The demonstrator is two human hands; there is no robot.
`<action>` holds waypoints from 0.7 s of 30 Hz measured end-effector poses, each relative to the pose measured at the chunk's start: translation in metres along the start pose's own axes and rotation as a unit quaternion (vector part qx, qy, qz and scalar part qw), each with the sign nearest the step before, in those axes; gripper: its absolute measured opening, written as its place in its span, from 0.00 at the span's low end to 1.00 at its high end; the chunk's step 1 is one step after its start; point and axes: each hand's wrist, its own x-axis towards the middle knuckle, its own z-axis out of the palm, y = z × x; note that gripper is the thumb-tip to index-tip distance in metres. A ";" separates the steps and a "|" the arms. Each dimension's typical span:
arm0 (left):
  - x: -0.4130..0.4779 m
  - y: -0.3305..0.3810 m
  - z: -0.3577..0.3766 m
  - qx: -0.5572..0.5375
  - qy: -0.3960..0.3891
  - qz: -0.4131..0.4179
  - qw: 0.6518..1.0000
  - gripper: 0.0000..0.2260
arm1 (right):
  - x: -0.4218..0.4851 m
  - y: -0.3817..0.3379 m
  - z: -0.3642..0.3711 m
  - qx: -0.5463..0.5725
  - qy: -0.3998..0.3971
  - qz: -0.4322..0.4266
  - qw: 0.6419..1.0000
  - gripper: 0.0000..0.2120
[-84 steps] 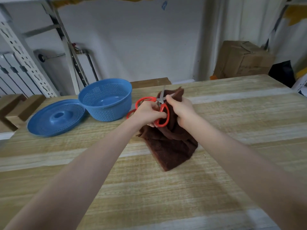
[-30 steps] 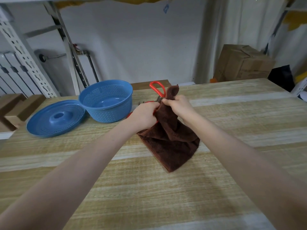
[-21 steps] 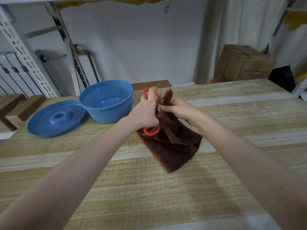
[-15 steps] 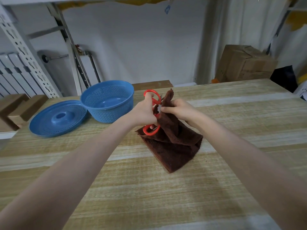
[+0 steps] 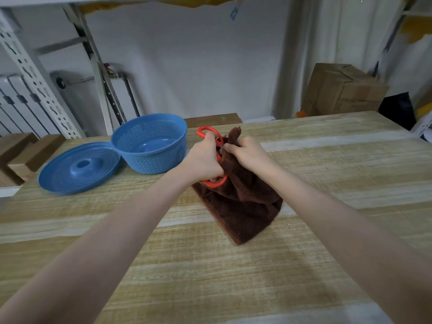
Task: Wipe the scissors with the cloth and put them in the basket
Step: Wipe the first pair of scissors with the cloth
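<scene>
Scissors (image 5: 218,184): L hand (image 5: 203,160); cloth (image 5: 243,206): R hand (image 5: 247,155).

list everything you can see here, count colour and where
scissors: 1, red handles, held upright, blades hidden in the cloth
cloth: 1, dark brown, mid table, top bunched up, lower end on the table
basket: 1, blue, perforated, on the table left of the hands
lid: 1, blue, flat on the table beside the basket
table: 1, light wood
cardboard box: 1, brown, behind the table, far right
shelf frame: 1, white, far left
wooden blocks: 2, tan, past the table's left end
left hand: 1, grips the scissors' handles
right hand: 1, grips the bunched cloth
</scene>
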 end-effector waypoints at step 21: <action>0.007 -0.006 0.012 0.023 0.117 0.074 0.990 0.29 | -0.002 -0.010 -0.003 0.128 0.044 0.037 0.990 0.11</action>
